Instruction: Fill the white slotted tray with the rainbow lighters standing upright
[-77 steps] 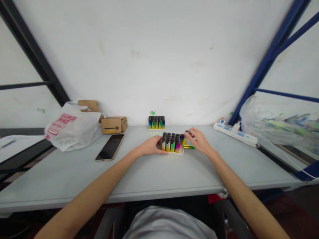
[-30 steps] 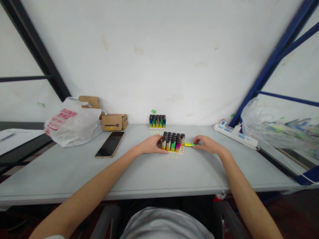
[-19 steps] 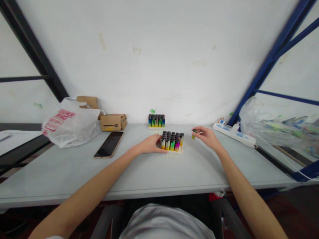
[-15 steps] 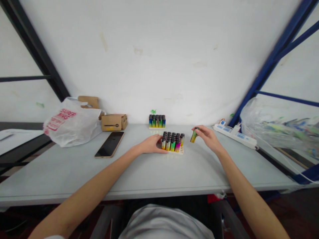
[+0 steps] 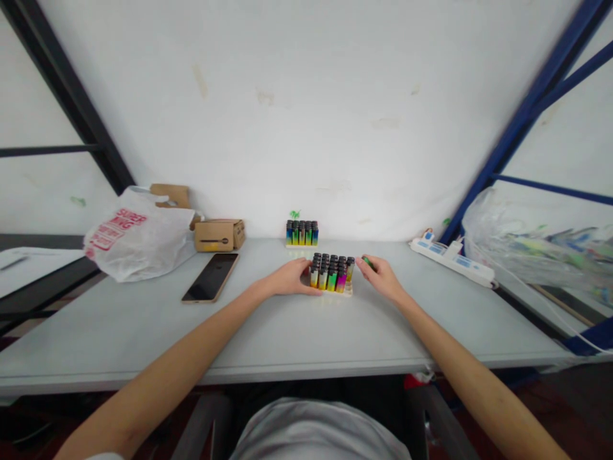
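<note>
A pale tray [image 5: 348,294] holds several rows of upright lighters [image 5: 332,280] with black tops and yellow, green and magenta bodies. My left hand [image 5: 293,277] closes round the tray's left end, thumb along the front side and fingers behind. At the other end, my right hand [image 5: 378,276] pinches a lighter [image 5: 368,261] between thumb and fingers; only a bit of green and its dark end show, the rest being hidden by the hand. Bare slots are visible at the tray's front right corner.
A second tray of lighters [image 5: 302,234] stands against the wall. To the left are a phone [image 5: 211,278], a small cardboard box [image 5: 219,236] and a white plastic bag [image 5: 138,236]. A power strip [image 5: 453,262] lies at the right, beside blue shelf posts and clear plastic wrapping [image 5: 531,236].
My right hand has moved left with the lighter, from a short way off to right beside the tray. The lighter has turned in the fingers. My left hand stays put.
</note>
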Demonstrator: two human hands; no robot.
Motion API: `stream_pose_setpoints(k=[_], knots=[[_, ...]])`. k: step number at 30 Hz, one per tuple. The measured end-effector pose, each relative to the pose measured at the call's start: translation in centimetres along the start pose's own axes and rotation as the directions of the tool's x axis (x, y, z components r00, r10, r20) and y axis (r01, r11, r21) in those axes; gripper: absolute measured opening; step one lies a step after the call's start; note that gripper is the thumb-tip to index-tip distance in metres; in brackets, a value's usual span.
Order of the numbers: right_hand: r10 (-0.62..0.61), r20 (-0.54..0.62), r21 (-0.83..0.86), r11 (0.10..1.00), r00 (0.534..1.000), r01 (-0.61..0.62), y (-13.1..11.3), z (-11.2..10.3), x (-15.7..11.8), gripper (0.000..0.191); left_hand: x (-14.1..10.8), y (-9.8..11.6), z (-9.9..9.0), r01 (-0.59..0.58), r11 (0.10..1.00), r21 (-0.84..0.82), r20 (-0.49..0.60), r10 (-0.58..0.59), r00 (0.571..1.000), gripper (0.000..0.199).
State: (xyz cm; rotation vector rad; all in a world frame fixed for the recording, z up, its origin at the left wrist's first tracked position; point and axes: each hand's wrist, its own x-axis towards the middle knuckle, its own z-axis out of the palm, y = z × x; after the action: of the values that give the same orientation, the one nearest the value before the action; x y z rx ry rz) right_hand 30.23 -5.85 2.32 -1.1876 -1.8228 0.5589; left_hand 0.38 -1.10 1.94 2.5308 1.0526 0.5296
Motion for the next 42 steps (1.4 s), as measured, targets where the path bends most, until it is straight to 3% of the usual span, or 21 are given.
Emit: stream_pose_setpoints(k=[4, 10, 17, 22, 27, 34, 42], knots=[[-0.012, -0.008, -0.104, 0.994, 1.000, 0.011, 0.1, 0.6, -0.1, 0.054, 0.0, -0.1, 0.0, 0.001, 1.000, 0.010, 0.008, -0.001, 1.000, 0.068], [-0.036, -0.009, -0.124, 0.992, 0.999, 0.034, -0.4, 0.8, -0.1, 0.044, 0.0, -0.1, 0.0, -0.003, 1.000, 0.019, 0.010, 0.003, 1.000, 0.067], [-0.076, 0.012, -0.192, 0.978, 0.997, 0.077, -1.1, 0.6, -0.2, 0.046, -0.1, 0.2, -0.1, 0.003, 1.000, 0.001, -0.004, -0.003, 1.000, 0.067], [-0.075, 0.094, -0.178, 0.980, 0.993, 0.091, -1.4, -0.3, -0.3, 0.048, 0.0, 0.0, 0.0, -0.010, 1.000, -0.027, -0.007, 0.010, 1.000, 0.069], [-0.143, 0.048, -0.254, 0.956, 0.989, 0.150, -1.6, -1.3, -0.2, 0.059, 0.0, -0.2, 0.0, 0.001, 1.000, 0.011, 0.003, -0.001, 1.000, 0.069], [-0.093, 0.147, -0.277, 0.952, 0.985, 0.131, -0.8, -1.4, -0.4, 0.060, 0.0, -0.4, 0.2, -0.011, 1.000, -0.013, -0.014, 0.011, 1.000, 0.072], [-0.101, 0.117, -0.317, 0.939, 0.988, 0.134, -0.3, -1.0, -0.2, 0.060, -0.1, -0.3, 0.2, -0.011, 1.000, 0.001, -0.007, 0.011, 1.000, 0.071]])
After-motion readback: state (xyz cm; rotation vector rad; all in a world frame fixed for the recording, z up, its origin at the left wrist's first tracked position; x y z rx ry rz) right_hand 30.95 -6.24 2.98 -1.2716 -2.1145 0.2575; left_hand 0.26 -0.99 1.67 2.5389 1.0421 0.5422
